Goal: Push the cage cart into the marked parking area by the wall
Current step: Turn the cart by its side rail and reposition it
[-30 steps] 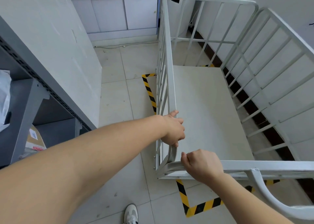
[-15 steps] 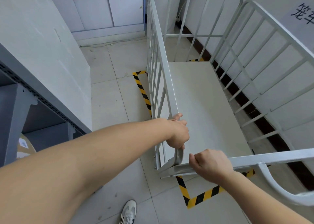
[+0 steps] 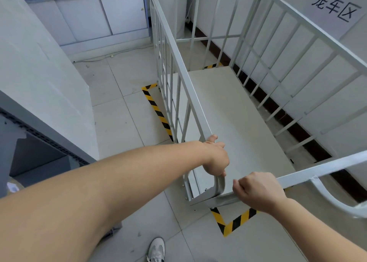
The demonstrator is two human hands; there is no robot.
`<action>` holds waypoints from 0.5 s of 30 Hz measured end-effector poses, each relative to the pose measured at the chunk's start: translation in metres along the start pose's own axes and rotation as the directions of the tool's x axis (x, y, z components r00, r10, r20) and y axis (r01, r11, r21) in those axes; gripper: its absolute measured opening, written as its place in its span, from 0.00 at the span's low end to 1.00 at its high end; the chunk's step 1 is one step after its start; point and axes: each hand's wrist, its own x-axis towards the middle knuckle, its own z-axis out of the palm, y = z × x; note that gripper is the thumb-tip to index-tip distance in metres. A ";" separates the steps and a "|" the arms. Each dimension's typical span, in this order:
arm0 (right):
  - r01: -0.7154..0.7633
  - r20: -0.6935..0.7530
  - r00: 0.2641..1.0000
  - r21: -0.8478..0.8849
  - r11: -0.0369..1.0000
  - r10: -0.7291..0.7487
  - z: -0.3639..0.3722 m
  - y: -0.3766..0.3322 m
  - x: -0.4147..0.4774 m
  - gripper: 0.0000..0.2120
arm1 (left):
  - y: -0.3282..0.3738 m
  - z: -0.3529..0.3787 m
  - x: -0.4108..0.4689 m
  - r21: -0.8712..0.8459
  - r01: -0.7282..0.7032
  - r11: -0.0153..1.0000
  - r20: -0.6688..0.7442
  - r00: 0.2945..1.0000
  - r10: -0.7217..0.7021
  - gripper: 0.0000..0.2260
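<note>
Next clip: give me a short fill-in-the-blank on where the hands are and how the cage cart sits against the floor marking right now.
1. The left hand grips the top rail of the cage cart's ____ side panel.
2. The right hand is closed on the cart's near ____ rail.
3. The floor tape marking the parking area is striped yellow and ____.
4. The platform of the cart is ____ of cargo.

Missing words: left; top; black; empty

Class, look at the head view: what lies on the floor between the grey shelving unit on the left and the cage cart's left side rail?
Bare floor tiles and a yellow-black tape line beside the cage cart, seen in the head view.
</note>
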 end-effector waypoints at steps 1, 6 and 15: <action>-0.007 -0.004 1.000 0.001 1.000 0.007 0.000 0.000 -0.001 0.26 | 0.001 0.000 0.001 0.003 -0.002 1.000 -0.004 1.000 0.002 0.18; -0.020 -0.028 0.999 -0.010 1.000 0.019 0.001 -0.002 -0.001 0.26 | 0.003 0.002 0.001 0.018 0.021 1.000 -0.013 1.000 -0.021 0.19; -0.010 -0.061 0.998 -0.010 1.000 0.010 0.008 0.000 0.000 0.28 | 0.005 0.000 -0.003 0.032 0.030 0.999 -0.015 0.999 -0.030 0.20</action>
